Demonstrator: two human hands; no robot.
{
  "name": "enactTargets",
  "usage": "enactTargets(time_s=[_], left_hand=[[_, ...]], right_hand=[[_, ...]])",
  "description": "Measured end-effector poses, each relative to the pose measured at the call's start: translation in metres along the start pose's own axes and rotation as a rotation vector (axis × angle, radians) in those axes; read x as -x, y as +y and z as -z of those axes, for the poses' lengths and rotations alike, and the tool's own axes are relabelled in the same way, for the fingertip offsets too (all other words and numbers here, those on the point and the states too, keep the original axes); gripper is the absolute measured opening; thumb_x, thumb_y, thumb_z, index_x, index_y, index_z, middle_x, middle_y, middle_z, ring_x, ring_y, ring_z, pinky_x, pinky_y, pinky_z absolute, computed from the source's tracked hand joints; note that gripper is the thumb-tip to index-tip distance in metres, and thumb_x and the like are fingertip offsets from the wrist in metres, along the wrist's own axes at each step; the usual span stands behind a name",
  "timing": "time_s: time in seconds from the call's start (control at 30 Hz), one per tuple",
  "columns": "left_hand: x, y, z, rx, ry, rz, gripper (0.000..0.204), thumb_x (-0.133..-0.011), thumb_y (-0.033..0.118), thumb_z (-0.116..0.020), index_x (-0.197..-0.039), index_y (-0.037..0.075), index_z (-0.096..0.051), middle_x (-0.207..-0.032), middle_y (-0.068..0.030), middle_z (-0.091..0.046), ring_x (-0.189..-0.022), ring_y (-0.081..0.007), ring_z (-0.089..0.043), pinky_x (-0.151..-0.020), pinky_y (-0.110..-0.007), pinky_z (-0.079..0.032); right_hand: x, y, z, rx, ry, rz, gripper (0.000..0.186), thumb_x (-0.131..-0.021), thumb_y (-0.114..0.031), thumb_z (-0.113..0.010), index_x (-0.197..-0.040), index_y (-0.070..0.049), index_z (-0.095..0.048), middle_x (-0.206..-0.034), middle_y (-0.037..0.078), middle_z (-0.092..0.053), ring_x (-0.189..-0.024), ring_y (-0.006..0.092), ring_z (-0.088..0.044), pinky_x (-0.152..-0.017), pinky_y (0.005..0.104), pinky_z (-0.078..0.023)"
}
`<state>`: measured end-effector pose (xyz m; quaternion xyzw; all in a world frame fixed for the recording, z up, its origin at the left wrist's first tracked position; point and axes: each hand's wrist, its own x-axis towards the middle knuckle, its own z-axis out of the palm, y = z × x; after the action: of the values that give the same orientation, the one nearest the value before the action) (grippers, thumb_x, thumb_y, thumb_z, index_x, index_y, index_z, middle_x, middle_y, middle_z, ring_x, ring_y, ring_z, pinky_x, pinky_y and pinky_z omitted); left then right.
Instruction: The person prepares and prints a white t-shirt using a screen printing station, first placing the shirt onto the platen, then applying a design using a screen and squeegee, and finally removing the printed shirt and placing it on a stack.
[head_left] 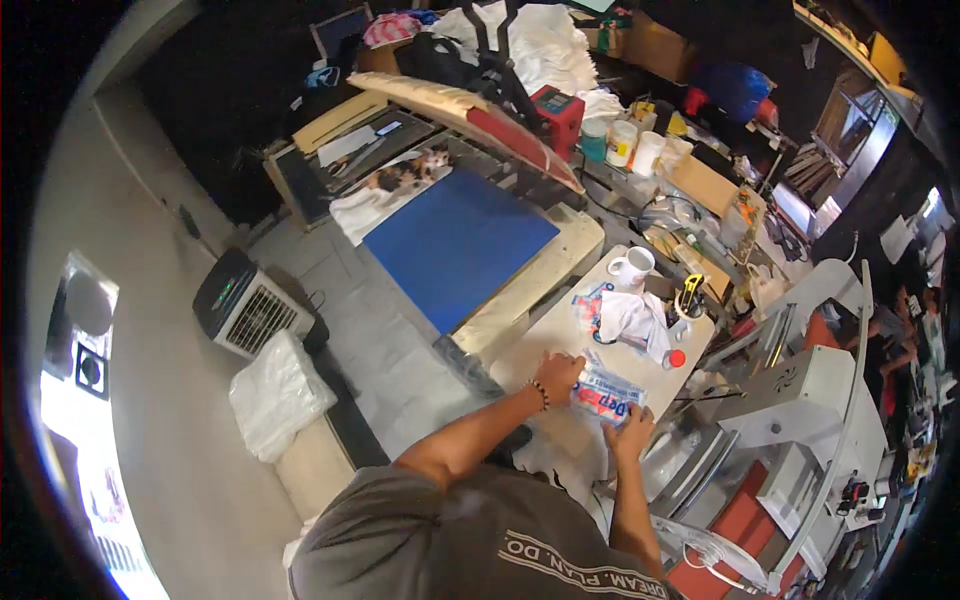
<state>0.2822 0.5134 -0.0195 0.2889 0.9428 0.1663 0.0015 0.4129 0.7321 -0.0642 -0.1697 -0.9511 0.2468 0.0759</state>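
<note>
head cam: single view | worn on head, looks steeply down and forward | wide fisheye, rim bends | near: own shoulders, work table (pixel 545 335) | far: cluttered workshop floor, heat press (pixel 455 245)

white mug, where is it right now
In the head view the white mug stands at the far end of the beige worktable, right of the blue press pad, beyond the crumpled printed cloth.

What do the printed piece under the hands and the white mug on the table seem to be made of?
Printed piece: looks like thin glossy film or transfer sheet, since it lies flat and shines; paper is possible. White mug: likely glazed ceramic, smooth and bright. Left hand and right hand press the sheet.
</note>
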Motion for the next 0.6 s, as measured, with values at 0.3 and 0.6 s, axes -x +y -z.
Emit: enactTargets(time_s=[0.3, 0.6], left_hand=[[0.013, 0.077, 0.029, 0.261, -0.084, -0.198, 0.043, -0.076, 0.011, -0.072, -0.119, 0.015, -0.068, -0.097, -0.0158, -0.072, -0.094, -0.0357, -0.07, -0.08, -0.047, -0.055], [0.059, 0.121, 0.192, 0.389, 0.09, -0.605, 0.042, -0.081, 0.016, -0.073, -0.121, 0.009, -0.063, -0.088, -0.0136, -0.068, -0.081, -0.0352, -0.067, -0.07, -0.047, -0.051]], right_hand=[[0.049, 0.042, -0.013, -1.083, 0.272, -0.41, 0.084, -0.072, -0.043, -0.087, -0.136, -0.003, -0.051, -0.136, 0.021, -0.05, -0.128, 0.0389, -0.046, -0.109, 0.053, -0.037], [0.028, -0.013, 0.087, -2.372, -0.284, -0.195, 0.04, -0.095, -0.031, -0.068, -0.13, -0.011, -0.063, -0.133, 0.007, -0.066, -0.127, 0.0227, -0.056, -0.115, 0.0518, -0.033]])
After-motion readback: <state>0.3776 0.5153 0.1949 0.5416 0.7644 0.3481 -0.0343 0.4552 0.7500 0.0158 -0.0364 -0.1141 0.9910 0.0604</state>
